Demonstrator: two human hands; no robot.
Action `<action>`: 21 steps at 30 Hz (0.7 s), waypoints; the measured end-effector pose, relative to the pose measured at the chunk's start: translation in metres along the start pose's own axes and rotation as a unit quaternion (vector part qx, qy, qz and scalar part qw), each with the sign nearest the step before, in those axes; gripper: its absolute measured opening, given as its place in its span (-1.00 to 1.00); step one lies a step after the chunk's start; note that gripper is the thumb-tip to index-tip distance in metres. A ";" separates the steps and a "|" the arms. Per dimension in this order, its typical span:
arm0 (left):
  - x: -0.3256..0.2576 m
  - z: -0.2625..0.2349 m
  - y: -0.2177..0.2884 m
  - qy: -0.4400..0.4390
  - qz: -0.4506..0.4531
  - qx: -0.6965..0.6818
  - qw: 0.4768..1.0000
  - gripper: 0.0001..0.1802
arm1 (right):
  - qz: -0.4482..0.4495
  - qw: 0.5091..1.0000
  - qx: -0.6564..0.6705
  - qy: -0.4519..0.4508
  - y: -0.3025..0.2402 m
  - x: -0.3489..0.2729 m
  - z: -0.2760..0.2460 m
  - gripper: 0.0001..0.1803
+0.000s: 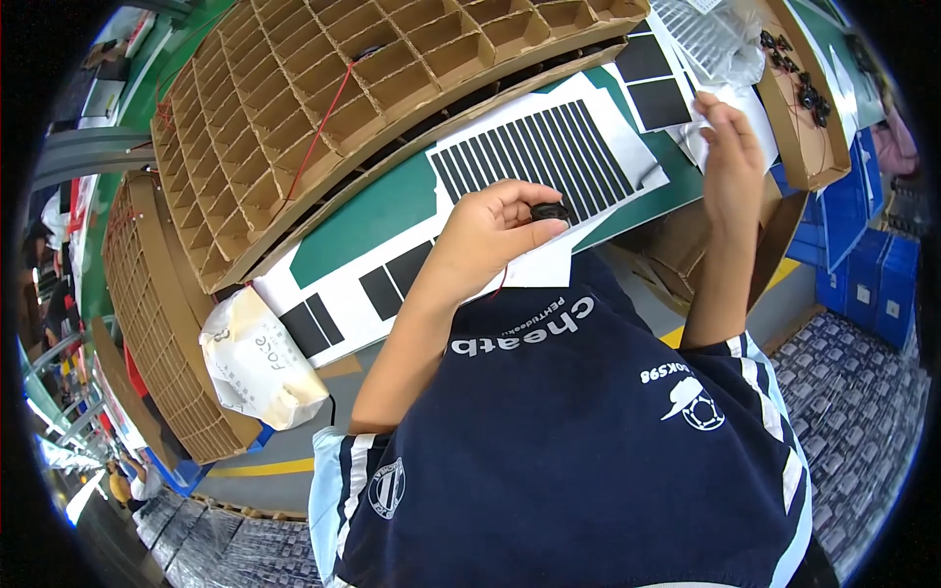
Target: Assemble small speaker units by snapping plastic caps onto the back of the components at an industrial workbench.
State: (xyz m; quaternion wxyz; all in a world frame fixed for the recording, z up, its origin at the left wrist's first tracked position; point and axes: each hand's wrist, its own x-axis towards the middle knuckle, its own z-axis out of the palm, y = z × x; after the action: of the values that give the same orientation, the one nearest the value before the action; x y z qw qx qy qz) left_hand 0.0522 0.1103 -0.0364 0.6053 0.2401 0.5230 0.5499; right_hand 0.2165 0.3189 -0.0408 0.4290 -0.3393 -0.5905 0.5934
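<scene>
My left hand (495,235) pinches a small black oval part (550,211) between thumb and fingertips, above a white sheet with black strips (534,157). A thin red wire (504,279) hangs below that hand. Further right, my right hand (730,142) is raised beside a white sheet with black rectangles (659,104). Its fingers are bent inward toward each other; whatever they may hold is too small to make out.
A large cardboard tray with many cells (343,108) covers the table's far left. A cardboard box (814,147) with black wired parts and a clear plastic bag (720,44) lie at the far right. A white wrapped packet (257,363) is at the left, blue bins (867,284) at the right.
</scene>
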 end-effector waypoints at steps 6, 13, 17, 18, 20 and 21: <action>-0.004 -0.013 -0.004 -0.023 0.035 -0.129 0.991 -0.74 | -0.049 0.977 0.049 -0.202 -0.040 -0.014 -0.007 -0.85; -0.022 -0.010 0.008 -0.078 0.077 -0.273 0.956 -0.82 | 0.049 0.911 0.033 -0.408 -0.065 -0.059 0.064 -0.70; -0.029 -0.009 0.009 -0.074 0.106 -0.262 0.956 -0.83 | 0.082 0.894 0.061 -0.436 -0.064 -0.059 0.078 -0.88; -0.030 -0.009 0.010 -0.076 0.110 -0.252 0.958 -0.83 | 0.092 0.891 0.085 -0.436 -0.063 -0.059 0.079 -0.91; -0.032 -0.008 0.011 -0.073 0.113 -0.255 0.957 -0.83 | 0.115 0.886 0.093 -0.440 -0.065 -0.058 0.080 -0.90; -0.033 -0.008 0.010 -0.071 0.115 -0.258 0.957 -0.83 | 0.137 0.881 0.102 -0.442 -0.066 -0.058 0.081 -0.90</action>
State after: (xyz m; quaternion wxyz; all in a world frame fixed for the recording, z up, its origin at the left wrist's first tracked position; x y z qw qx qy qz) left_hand 0.0454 0.0809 -0.0181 0.6151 0.1727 0.2881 0.7133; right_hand 0.1736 0.2283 0.0245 0.0703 -0.0736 -0.6029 0.7913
